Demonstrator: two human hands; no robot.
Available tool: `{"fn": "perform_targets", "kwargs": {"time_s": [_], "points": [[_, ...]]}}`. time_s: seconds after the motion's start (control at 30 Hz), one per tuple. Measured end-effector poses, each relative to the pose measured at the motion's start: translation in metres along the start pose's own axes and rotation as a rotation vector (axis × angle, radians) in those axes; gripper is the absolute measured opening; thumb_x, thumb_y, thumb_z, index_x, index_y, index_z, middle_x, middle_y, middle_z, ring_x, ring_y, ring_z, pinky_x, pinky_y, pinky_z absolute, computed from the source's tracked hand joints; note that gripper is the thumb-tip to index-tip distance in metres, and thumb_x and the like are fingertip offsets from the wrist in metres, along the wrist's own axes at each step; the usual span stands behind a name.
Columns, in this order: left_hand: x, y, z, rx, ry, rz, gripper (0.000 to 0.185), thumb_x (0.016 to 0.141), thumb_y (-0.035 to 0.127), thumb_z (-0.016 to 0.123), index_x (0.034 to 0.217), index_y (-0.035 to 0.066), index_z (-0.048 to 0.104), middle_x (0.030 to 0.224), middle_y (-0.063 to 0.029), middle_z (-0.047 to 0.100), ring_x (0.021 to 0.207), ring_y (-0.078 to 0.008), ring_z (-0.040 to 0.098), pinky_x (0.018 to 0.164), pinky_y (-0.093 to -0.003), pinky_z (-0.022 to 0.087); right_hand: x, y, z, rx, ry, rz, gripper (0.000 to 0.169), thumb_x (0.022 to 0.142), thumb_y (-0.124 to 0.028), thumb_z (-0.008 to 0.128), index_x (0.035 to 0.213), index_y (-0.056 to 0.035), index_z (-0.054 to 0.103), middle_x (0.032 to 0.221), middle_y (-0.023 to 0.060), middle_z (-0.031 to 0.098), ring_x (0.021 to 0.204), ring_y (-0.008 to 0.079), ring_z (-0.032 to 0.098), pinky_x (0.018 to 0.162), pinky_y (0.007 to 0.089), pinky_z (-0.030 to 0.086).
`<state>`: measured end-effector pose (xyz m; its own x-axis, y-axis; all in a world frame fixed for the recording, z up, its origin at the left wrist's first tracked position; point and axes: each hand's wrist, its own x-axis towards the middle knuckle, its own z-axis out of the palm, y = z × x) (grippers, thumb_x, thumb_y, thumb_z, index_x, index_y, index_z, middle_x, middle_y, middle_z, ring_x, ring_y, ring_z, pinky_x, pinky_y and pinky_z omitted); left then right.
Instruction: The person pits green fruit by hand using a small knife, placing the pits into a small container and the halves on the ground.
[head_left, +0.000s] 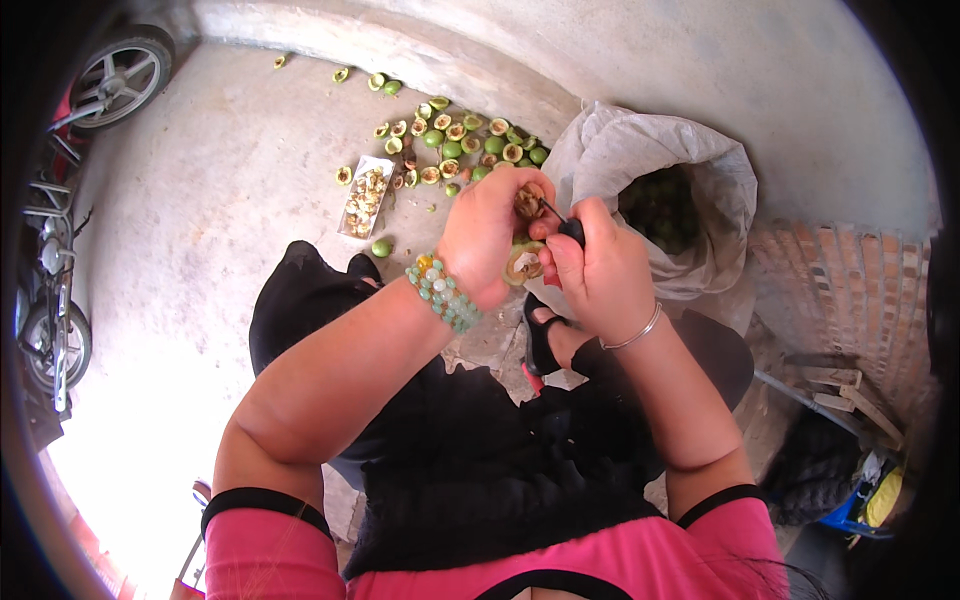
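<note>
In my left hand (484, 225) is a brown, opened walnut half (529, 201). My right hand (611, 277) grips a small pick-like tool with a black handle (572, 231), and its thin metal shaft (553, 210) reaches the walnut half. Just below, between the two hands, is a green-husked walnut half (523, 262) with pale kernel inside; which hand supports it I cannot tell. Fingers partly hide both halves. On the floor beyond my left wrist stands a white tray (378, 163) holding shelled kernel pieces (366, 196).
Many green walnut husks (450, 148), whole and halved, lie along the wall (495, 56). To the right stands a white woven sack (592, 142) with dark green contents (660, 210). A motorcycle (56, 247) is at far left. Wooden pieces (862, 397) lie at lower right.
</note>
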<state>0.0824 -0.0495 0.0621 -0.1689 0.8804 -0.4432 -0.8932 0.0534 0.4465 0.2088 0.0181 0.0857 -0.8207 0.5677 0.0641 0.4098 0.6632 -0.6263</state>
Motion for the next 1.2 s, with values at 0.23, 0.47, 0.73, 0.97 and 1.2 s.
{"fn": "perform_targets", "kwargs": {"time_s": [0.23,0.47,0.73,0.97,1.2], "points": [[0.001,0.002,0.006,0.137,-0.015,0.036,0.022,0.084,0.020,0.044,0.070,0.004,0.050,0.068,-0.0047,0.046,0.059,-0.0106,0.041,0.045,-0.0254,0.040,-0.001,0.005,-0.001,-0.032,0.017,-0.054,0.027,0.082,-0.030,0.058,0.086,-0.0052,0.048,0.064,0.0077,0.060,0.059,0.0309,0.058,0.051,0.0367,0.044],[-0.003,0.020,0.009,0.174,-0.212,-0.075,0.038,0.092,0.039,0.041,0.080,0.004,0.051,0.060,-0.0021,0.038,0.052,-0.0142,0.043,0.049,-0.0275,0.042,0.004,0.005,-0.017,-0.098,0.133,-0.178,0.030,0.079,-0.031,0.062,0.083,-0.0044,0.050,0.064,0.0112,0.056,0.056,0.0297,0.057,0.048,0.0355,0.042],[0.002,0.016,0.001,-0.132,-0.252,-0.135,0.038,0.092,0.038,0.043,0.085,0.002,0.052,0.063,-0.0030,0.041,0.056,-0.0162,0.045,0.051,-0.0297,0.042,0.001,0.007,-0.013,-0.102,0.263,-0.296,0.033,0.078,-0.034,0.064,0.083,-0.0038,0.050,0.062,0.0096,0.052,0.052,0.0275,0.055,0.047,0.0339,0.042],[-0.001,0.015,0.004,-0.069,-0.195,-0.132,0.040,0.094,0.034,0.039,0.091,-0.003,0.055,0.065,-0.0052,0.045,0.056,-0.0163,0.049,0.052,-0.0301,0.047,0.007,-0.001,-0.015,-0.121,0.227,-0.328,0.027,0.079,-0.026,0.063,0.080,-0.0035,0.048,0.060,0.0058,0.059,0.054,0.0248,0.058,0.047,0.0297,0.045],[0.000,0.013,0.004,-0.043,-0.217,-0.103,0.038,0.094,0.032,0.038,0.087,-0.002,0.055,0.066,-0.0055,0.048,0.053,-0.0151,0.049,0.053,-0.0291,0.047,0.009,0.001,-0.014,-0.185,0.261,-0.340,0.028,0.076,-0.026,0.066,0.080,-0.0038,0.049,0.059,0.0054,0.057,0.052,0.0251,0.056,0.046,0.0302,0.045]]}}
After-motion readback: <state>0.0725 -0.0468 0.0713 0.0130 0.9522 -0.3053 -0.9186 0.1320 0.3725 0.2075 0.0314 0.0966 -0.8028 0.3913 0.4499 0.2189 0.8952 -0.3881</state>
